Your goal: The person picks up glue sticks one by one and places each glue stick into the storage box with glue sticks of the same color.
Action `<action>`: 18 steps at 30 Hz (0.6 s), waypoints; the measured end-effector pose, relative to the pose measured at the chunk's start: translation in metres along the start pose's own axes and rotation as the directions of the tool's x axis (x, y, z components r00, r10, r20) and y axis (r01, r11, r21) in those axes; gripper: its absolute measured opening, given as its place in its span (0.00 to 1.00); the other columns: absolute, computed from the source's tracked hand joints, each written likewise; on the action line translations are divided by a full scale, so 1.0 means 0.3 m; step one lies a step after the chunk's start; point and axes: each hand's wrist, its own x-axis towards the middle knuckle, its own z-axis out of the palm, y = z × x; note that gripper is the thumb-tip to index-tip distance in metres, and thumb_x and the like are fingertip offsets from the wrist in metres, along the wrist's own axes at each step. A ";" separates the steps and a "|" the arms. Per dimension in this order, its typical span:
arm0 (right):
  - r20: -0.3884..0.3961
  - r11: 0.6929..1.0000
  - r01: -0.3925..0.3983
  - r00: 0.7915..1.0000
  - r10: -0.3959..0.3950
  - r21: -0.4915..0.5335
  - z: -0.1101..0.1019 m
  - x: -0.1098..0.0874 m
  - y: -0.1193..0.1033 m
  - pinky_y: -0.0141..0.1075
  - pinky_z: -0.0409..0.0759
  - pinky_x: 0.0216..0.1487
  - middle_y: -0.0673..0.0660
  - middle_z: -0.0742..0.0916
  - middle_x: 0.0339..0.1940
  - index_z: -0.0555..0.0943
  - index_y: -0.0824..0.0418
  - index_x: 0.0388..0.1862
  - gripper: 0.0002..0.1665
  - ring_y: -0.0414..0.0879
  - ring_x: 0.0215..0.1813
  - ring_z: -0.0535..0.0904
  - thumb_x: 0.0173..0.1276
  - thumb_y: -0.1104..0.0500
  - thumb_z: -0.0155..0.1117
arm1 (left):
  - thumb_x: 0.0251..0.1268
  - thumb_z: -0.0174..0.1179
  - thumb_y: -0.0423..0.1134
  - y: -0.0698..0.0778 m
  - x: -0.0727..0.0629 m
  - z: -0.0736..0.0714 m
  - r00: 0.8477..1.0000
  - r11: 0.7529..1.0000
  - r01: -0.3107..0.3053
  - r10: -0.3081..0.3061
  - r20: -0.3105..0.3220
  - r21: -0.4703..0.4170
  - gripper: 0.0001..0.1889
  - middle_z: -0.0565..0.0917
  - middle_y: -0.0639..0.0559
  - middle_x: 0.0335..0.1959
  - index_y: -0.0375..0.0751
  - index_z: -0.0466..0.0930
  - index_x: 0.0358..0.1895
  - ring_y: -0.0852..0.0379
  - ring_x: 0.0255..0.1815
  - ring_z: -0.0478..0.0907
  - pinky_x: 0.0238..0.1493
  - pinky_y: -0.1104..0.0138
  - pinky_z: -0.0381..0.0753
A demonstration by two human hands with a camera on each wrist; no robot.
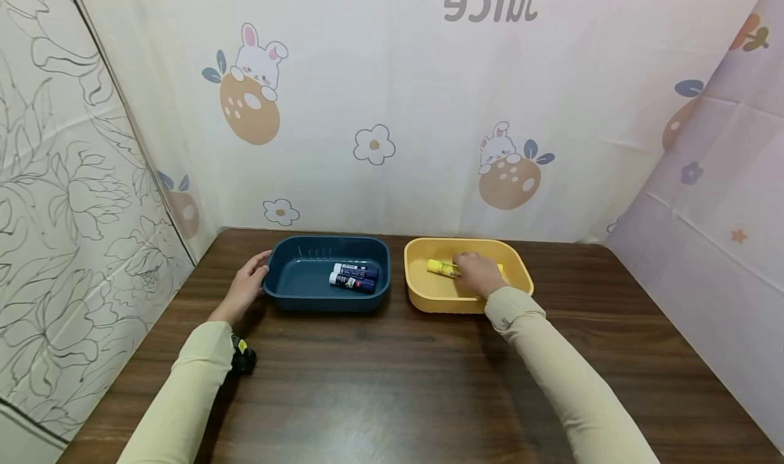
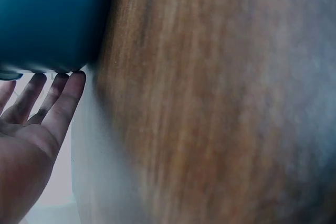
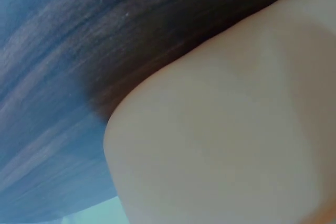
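Observation:
My left hand (image 1: pixel 245 287) touches the left end of a dark blue bin (image 1: pixel 306 303); in the left wrist view its fairly straight fingertips (image 2: pixel 79 77) meet the bin's wall. Inside lie two dark blue glue sticks with white caps, a rear glue stick (image 1: pixel 361 272) and a front glue stick (image 1: pixel 358 285). My right hand (image 1: pixel 480 273) reaches down into a yellow bin (image 1: pixel 441 305), over a yellow glue stick (image 1: pixel 441 268). Another bit of yellow (image 1: pixel 500 268) shows on the hand's far side. The right fingertips are hidden, so I cannot tell whether they grip the stick.
Both bins stand side by side near the back edge of a brown wooden table (image 1: pixel 367 382), with a narrow gap between them. A printed curtain (image 1: pixel 422 178) hangs right behind. A small black device (image 1: pixel 243 356) sits by the left wrist.

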 end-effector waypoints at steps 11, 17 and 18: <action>-0.028 1.000 0.001 1.000 0.000 0.022 -0.066 -0.050 0.029 0.51 0.79 0.40 0.64 0.83 0.43 0.78 0.70 0.51 0.22 0.59 0.44 0.80 0.55 0.69 0.63 | 0.78 0.34 0.42 0.000 0.008 -0.005 1.000 1.000 0.012 -0.012 0.000 0.002 0.26 0.54 0.33 0.72 0.40 0.49 0.75 0.36 0.70 0.53 0.61 0.40 0.62; -0.127 0.998 0.064 0.990 -0.063 0.007 -0.103 -0.086 0.029 0.50 0.78 0.41 0.65 0.84 0.40 0.79 0.71 0.48 0.20 0.58 0.41 0.81 0.54 0.68 0.64 | 0.78 0.33 0.39 0.028 0.011 -0.017 0.999 0.992 -0.040 0.039 0.014 0.121 0.26 0.57 0.28 0.70 0.33 0.49 0.74 0.34 0.68 0.56 0.62 0.43 0.62; -0.142 0.997 0.073 0.987 -0.072 0.006 -0.109 -0.092 0.028 0.49 0.78 0.40 0.64 0.84 0.40 0.79 0.70 0.47 0.19 0.57 0.40 0.81 0.54 0.68 0.64 | 0.78 0.33 0.38 0.037 0.011 -0.018 0.999 0.985 -0.053 0.051 0.019 0.165 0.26 0.57 0.28 0.69 0.32 0.49 0.74 0.34 0.67 0.57 0.62 0.43 0.62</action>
